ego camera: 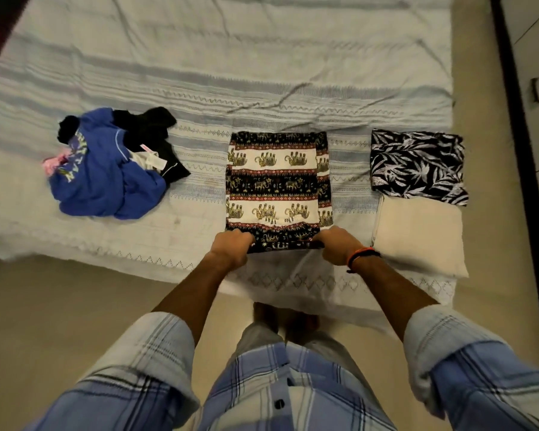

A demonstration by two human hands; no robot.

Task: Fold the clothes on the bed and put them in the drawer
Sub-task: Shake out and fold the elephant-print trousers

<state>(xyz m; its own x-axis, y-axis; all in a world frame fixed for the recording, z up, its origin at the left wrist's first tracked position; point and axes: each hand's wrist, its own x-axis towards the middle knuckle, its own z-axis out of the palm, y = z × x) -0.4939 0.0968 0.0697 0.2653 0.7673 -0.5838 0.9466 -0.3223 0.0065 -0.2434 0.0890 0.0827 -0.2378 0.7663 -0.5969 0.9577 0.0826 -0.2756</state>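
Both hands, the left hand [232, 248] and right hand [339, 245], pinched the near hem of the elephant-print garment [273, 188], lying flat at the bed [199, 73] edge; thin, limp cloth, probably best held at its corners; beyond lay an unfolded pile [112, 163].

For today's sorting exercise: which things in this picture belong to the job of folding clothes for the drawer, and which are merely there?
Job:
elephant-print garment, gripped by left hand and right hand
unfolded pile
folded leaf-print piece
folded cream piece

Merely there:
bedspread
floor
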